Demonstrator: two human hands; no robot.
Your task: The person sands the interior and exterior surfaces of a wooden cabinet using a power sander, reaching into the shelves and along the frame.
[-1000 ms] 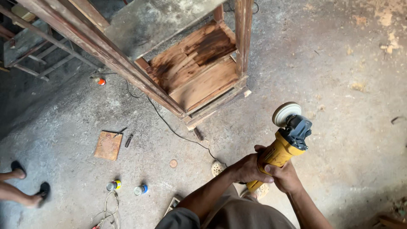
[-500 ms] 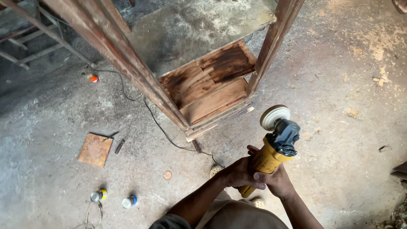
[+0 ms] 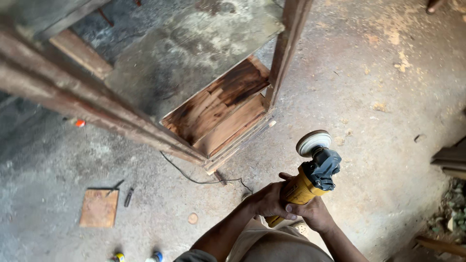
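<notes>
A yellow and dark grey angle grinder (image 3: 310, 182) with a white round sanding disc (image 3: 313, 142) points up and away from me. Both hands hold its yellow body: my left hand (image 3: 266, 200) wraps the near side, my right hand (image 3: 314, 214) grips from below and the right. The disc hangs in the air to the right of a tall wooden shelf frame (image 3: 228, 121), apart from it. The frame's stained lower boards (image 3: 218, 104) and one upright post (image 3: 286, 48) show.
A black cord (image 3: 194, 179) trails over the concrete floor from the frame's foot. A square wooden block (image 3: 99, 207) and a small dark tool (image 3: 128, 197) lie at lower left, with small bottles (image 3: 156, 257) near the bottom edge. Planks (image 3: 449, 160) lie at right.
The view has shifted closer to the frame, and the floor items have slid toward the lower left. The grinder has stayed in both hands, its disc a little higher and nearer the frame's post.
</notes>
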